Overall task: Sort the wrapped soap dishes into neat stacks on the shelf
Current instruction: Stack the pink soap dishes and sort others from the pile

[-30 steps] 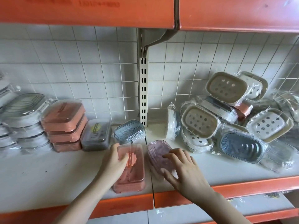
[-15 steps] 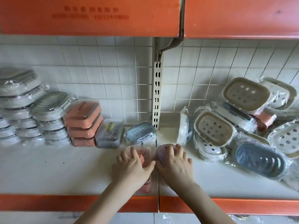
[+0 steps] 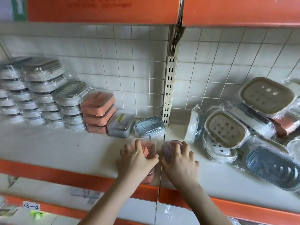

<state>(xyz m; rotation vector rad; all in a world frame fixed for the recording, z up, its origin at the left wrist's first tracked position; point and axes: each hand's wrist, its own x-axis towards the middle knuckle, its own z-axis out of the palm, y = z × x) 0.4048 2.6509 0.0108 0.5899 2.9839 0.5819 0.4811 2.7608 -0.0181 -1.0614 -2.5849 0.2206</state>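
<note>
My left hand (image 3: 137, 159) lies over a pink rectangular wrapped soap dish (image 3: 148, 147) near the shelf's front edge, fingers curled round its far end. My right hand (image 3: 181, 161) grips a purple oval wrapped soap dish (image 3: 170, 147) right beside it. Behind them sit a blue oval dish (image 3: 150, 127) and a grey lidded dish (image 3: 121, 124). A stack of pink dishes (image 3: 99, 111) stands left of those, beside stacks of grey-white dishes (image 3: 39, 95).
A loose heap of wrapped beige and blue dishes (image 3: 227, 129) covers the right side of the white shelf (image 3: 65, 148). A slotted metal upright (image 3: 169, 88) runs down the tiled wall. An orange shelf (image 3: 103, 8) hangs overhead; another shelf shows below.
Both hands have closed down over the pink and purple dishes. The view has shifted left, so more of the left stacks show now.
</note>
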